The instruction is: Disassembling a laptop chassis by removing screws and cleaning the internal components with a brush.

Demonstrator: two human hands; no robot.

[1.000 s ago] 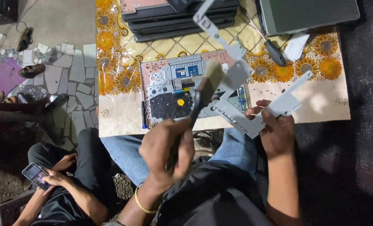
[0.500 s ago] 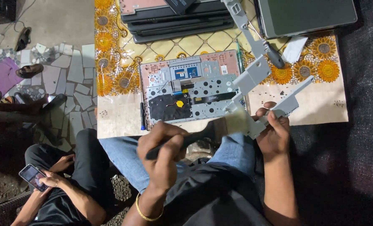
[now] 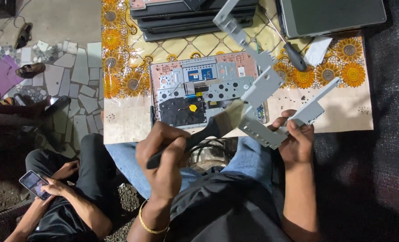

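Observation:
My left hand point(image 3: 166, 154) is closed around the black handle of a flat paintbrush point(image 3: 208, 131). Its pale bristles touch a grey metal frame point(image 3: 263, 87). My right hand point(image 3: 295, 143) grips this frame by its lower edge and holds it tilted above the table. One long arm of the frame reaches up over the stacked laptops. Beneath the brush and frame, an opened laptop base point(image 3: 199, 80) lies flat with its boards, a black panel and a small yellow spot showing.
A sunflower-patterned cloth point(image 3: 118, 67) covers the table. Dark laptops point(image 3: 186, 20) are stacked at the back, with a closed grey laptop point(image 3: 334, 15), a black-handled screwdriver point(image 3: 293, 56) and white paper point(image 3: 318, 49) at the right. Another person point(image 3: 69, 210) sits lower left holding a phone point(image 3: 33, 183).
The brush swept down off the frame toward my lap, then came back up against it. My right hand turned and shifted the frame a little.

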